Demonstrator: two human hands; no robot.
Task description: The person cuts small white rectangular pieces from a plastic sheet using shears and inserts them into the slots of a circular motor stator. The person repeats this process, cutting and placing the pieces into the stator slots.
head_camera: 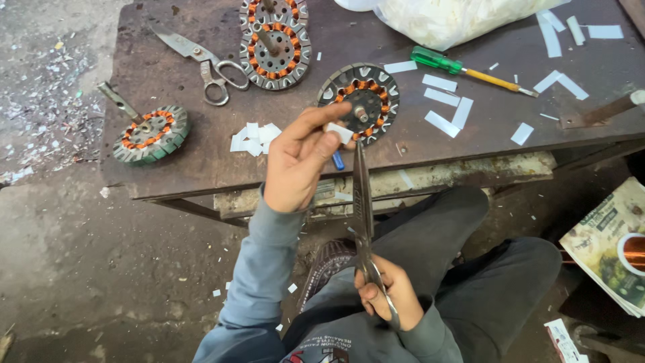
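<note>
Head view: left hand [297, 161] fingers pinch a white paper strip [340, 132]; right hand [390, 296] fingers grip scissors [363, 222].

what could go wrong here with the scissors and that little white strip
The long scissors in the right hand point up at the white strip pinched in the left hand; the blades run close to those fingertips, so a cut could nick them. The strip is small and might slip or drop among the cut white pieces on the metal table. The wound stator sits just behind, so the tips could scrape its copper.
</note>
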